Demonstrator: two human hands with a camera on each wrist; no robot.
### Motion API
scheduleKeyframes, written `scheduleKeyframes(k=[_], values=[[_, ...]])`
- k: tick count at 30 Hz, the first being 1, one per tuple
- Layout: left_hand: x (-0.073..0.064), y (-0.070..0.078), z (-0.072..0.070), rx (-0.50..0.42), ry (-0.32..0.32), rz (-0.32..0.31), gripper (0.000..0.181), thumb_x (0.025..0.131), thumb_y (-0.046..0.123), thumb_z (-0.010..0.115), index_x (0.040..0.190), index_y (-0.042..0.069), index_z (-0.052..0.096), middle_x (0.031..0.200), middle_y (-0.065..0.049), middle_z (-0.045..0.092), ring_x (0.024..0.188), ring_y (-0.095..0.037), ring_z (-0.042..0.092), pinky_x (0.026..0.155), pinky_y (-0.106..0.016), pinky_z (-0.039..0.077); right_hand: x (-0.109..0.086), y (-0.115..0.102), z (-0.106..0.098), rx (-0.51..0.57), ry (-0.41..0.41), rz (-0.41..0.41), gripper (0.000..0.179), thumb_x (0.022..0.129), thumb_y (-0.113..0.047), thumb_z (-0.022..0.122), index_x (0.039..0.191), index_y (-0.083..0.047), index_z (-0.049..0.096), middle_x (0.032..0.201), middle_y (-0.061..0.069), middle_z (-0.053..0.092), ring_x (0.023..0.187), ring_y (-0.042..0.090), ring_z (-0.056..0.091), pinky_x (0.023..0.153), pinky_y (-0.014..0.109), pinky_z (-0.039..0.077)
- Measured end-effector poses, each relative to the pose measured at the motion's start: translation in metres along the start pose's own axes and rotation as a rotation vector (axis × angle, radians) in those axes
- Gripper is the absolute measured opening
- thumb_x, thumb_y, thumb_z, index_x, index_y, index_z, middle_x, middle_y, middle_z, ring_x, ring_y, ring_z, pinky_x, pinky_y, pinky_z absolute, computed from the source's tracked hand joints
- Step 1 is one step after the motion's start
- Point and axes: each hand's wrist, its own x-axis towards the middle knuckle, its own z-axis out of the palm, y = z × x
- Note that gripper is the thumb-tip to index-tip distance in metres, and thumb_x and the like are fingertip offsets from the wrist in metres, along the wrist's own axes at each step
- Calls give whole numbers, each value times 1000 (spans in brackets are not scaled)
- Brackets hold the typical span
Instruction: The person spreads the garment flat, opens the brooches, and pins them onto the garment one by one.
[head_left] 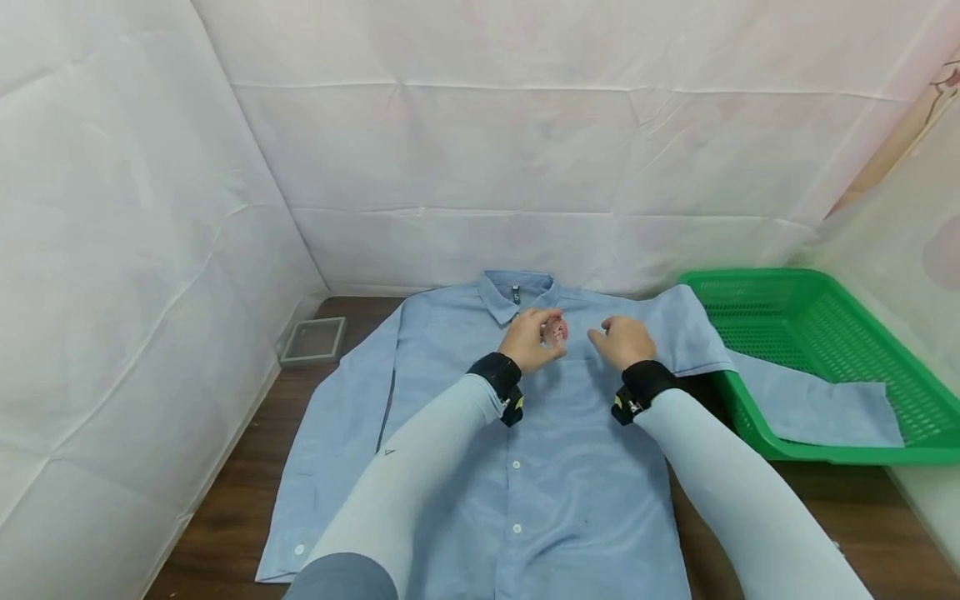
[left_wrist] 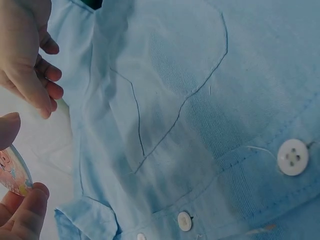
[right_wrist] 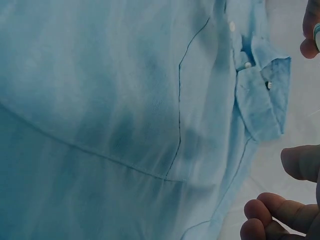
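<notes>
A light blue button-up shirt (head_left: 570, 492) lies spread with its collar (head_left: 517, 292) toward the back wall. Above its chest, my left hand (head_left: 525, 340) pinches a small round pink badge (head_left: 556, 331) by its edge. In the left wrist view, thumb and fingertips grip the badge (left_wrist: 14, 172), which has a printed picture and a thin rim. My right hand (head_left: 627, 342) hovers to the right of it over the shirt, fingers loosely bent and holding nothing. The right wrist view has the right hand's thumb and fingers (right_wrist: 295, 212) apart, with chest seams below.
A green plastic basket (head_left: 862, 454) stands on the right, with the shirt's sleeve end (head_left: 832, 408) draped into it. At the back left is a small grey square tray (head_left: 307, 360) on the dark wooden table (head_left: 225, 517). White sheeting (head_left: 450, 150) encloses the back and sides.
</notes>
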Motion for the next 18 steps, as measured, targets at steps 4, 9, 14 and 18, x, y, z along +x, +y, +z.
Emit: scheduleKeyframes(k=[4,9,14,18], values=[[6,-2,4,15,-3,-29,67,80,30,80,140,20,51,130,-4,55,96,-14,55,86,-30,45,10,-4,7,-32,-12,40,49,95,-42,56,121,-1,64,116,20,64,94,36,63,73,50,51],[11,-3,6,16,-10,-63,66,81,28,80,139,20,51,133,-2,55,111,-18,54,94,-33,44,20,-10,16,-70,-39,64,50,93,-45,58,110,0,68,109,21,66,90,37,64,71,49,52],[13,-4,7,13,-10,-60,65,81,25,79,139,17,52,134,-2,55,121,-20,50,101,-34,40,26,-14,27,-78,-52,97,50,91,-45,60,94,4,67,98,24,66,85,37,63,68,48,51],[12,-8,9,-1,-2,-53,65,81,24,80,139,14,52,132,-4,56,119,-20,51,99,-33,41,28,-14,32,-63,-71,121,53,91,-45,61,98,7,66,101,27,65,89,39,62,73,50,50]])
